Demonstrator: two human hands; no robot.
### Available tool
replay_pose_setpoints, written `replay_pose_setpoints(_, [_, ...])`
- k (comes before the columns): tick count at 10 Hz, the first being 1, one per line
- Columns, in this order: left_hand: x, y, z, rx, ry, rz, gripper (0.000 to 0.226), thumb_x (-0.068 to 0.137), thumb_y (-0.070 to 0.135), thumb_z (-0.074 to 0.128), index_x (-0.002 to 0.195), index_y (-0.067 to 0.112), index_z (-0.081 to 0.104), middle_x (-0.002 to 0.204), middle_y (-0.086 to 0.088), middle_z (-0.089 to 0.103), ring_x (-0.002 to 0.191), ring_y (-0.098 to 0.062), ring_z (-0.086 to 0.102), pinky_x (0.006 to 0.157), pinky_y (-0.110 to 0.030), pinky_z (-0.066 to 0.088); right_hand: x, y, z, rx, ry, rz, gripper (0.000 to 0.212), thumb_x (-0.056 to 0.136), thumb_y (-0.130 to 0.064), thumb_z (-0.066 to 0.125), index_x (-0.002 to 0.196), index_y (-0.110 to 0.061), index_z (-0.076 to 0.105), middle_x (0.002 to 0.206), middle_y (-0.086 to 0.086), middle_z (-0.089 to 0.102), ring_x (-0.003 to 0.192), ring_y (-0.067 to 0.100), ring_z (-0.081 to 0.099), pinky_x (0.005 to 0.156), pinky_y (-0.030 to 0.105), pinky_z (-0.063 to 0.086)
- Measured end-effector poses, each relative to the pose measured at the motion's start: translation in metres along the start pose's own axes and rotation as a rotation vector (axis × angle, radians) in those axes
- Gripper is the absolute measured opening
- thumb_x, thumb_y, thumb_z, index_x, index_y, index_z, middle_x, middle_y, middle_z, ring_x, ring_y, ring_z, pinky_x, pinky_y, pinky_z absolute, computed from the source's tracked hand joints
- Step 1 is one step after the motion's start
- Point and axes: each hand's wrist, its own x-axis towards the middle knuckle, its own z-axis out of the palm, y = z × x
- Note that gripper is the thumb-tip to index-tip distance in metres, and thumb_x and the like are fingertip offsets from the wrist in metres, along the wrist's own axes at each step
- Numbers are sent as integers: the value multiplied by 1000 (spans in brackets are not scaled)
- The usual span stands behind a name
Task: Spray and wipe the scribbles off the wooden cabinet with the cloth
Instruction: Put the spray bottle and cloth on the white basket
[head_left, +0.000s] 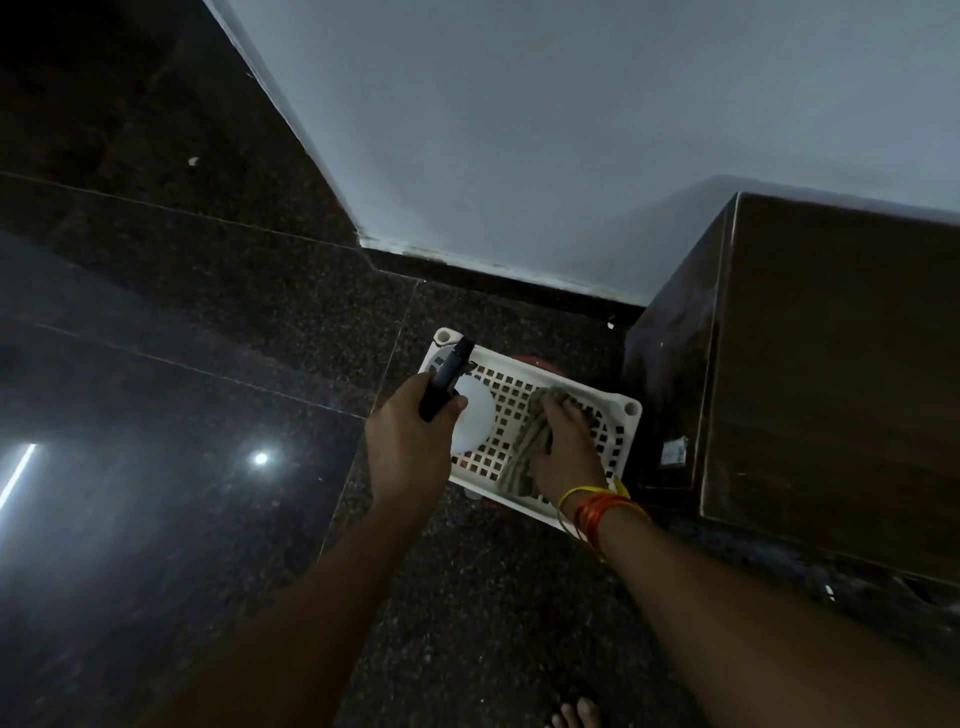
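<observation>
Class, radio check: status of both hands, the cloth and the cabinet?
Left hand grips spray bottle. Right hand on cloth in basket. Cabinet untouched, path clear.

A white translucent plastic spray bottle with a dark trigger head (470, 413) leans nozzle-up toward 12 o'clock. At its 3 o'clock lies a crumpled beige cloth (530, 441). Further toward 3 o'clock stands the dark brown wooden cabinet (831, 364), scribbles perhaps too dim to see.

Probably a home: polished granite floor (208, 322), painted wall (519, 130), wooden cabinet (831, 364).
</observation>
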Motion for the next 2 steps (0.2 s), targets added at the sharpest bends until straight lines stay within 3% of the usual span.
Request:
replay_pose_setpoints(1, [-3, 5, 1, 47, 15, 58, 36, 91, 26, 67, 125, 25, 59, 103, 16, 60, 98, -9, 57, 73, -26, 44, -3, 1, -5, 42, 36, 6, 65, 88, 5, 47, 150, -11, 30, 156, 9, 25, 145, 24, 22, 118, 36, 24])
replay_pose_setpoints(2, [-12, 14, 0, 114, 95, 189, 58, 91, 31, 66, 143, 20, 41, 136, 5, 49, 123, -7, 38, 98, -33, 39, -15, -6, -14, 76, 119, -22, 54, 90, -4, 53, 143, -11, 43, 145, 8, 43, 136, 24, 41, 113, 35, 35])
